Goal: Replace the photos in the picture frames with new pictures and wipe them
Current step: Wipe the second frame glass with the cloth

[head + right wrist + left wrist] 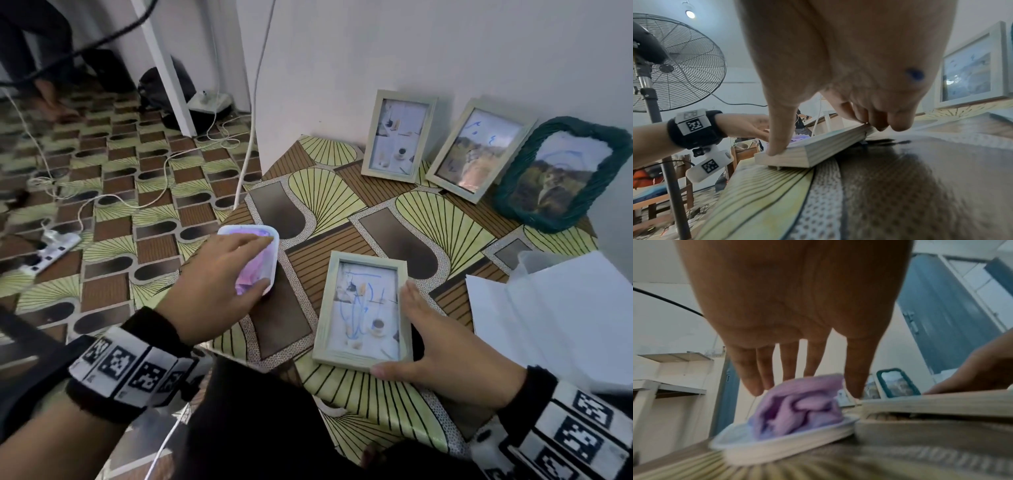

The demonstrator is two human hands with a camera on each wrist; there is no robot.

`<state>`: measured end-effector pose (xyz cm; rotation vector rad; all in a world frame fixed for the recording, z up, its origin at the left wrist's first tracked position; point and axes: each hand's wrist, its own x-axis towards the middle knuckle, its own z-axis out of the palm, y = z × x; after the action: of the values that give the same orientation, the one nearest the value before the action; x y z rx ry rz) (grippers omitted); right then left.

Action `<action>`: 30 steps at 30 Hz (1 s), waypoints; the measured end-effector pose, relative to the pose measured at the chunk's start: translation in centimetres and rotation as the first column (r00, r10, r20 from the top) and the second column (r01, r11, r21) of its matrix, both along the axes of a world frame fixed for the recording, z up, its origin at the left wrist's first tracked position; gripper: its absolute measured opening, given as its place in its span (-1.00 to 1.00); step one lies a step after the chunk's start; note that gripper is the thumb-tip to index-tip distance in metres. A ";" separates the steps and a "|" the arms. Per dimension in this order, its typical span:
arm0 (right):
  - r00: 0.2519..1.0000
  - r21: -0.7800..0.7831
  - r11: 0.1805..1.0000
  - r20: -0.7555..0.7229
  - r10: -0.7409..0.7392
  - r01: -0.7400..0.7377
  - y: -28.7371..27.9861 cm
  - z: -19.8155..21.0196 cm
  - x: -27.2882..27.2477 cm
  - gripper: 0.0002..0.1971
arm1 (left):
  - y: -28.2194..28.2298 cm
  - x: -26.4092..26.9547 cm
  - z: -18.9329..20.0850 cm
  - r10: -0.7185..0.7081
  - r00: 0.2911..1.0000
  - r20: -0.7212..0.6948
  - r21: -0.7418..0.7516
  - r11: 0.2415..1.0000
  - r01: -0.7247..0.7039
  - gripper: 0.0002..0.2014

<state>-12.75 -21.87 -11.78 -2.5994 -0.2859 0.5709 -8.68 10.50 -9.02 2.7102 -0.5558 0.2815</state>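
- Frame (364,310), pale wood: lay flat and face up on the table (342,192) at your 6 o'clock, its picture scribbled with blue marks.
- Your right hand (442,346): gripped that frame at its 3 o'clock edge, fingers along the side and thumb hooked on the near corner, likely to keep it from sliding during a wipe.
- Your left hand (219,284): fingers straight and spread, reaching down over the tub, fingertips at the cloth; holding nothing yet.
- Tub (270,260), shallow and white: sat just beside the frame at its 9 o'clock, near the table edge, probably to keep the wiper within reach.
- Contents of tub: one crumpled purple cloth (797,405), heaped above the rim.
- Three more frames leaned on the wall at 1 o'clock, glass facing you: two pale wooden ones (397,133) and one green woven frame (561,174).
- White papers (548,318): lay at 3 o'clock; what is on them I cannot tell.
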 end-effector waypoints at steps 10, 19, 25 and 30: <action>1.000 -0.035 0.999 0.017 0.019 -0.018 0.6 0.4 0.2 0.45 | 3.1 2.4 -1.8 0.113 0.897 -0.426 0.249 0.969 -0.004 -0.27; 0.999 -0.048 0.999 0.049 0.005 -0.002 0.6 0.7 0.0 0.46 | 2.0 2.3 -1.8 0.108 0.943 -0.315 0.244 0.969 -0.029 -0.42; 0.998 -0.071 0.997 0.052 0.020 -0.016 0.5 0.8 -0.1 0.47 | 2.2 2.2 -1.4 0.079 0.969 -0.235 0.111 0.992 -0.053 -0.64; 0.998 -0.084 0.996 0.050 0.030 -0.026 0.3 0.7 -0.1 0.47 | 1.1 1.2 -0.5 0.005 0.996 -0.084 0.019 1.000 -0.003 -0.72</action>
<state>-12.84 -21.53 -11.11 -2.6974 -0.3223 0.5369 -7.51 11.62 -9.53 2.7267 -0.5318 0.1637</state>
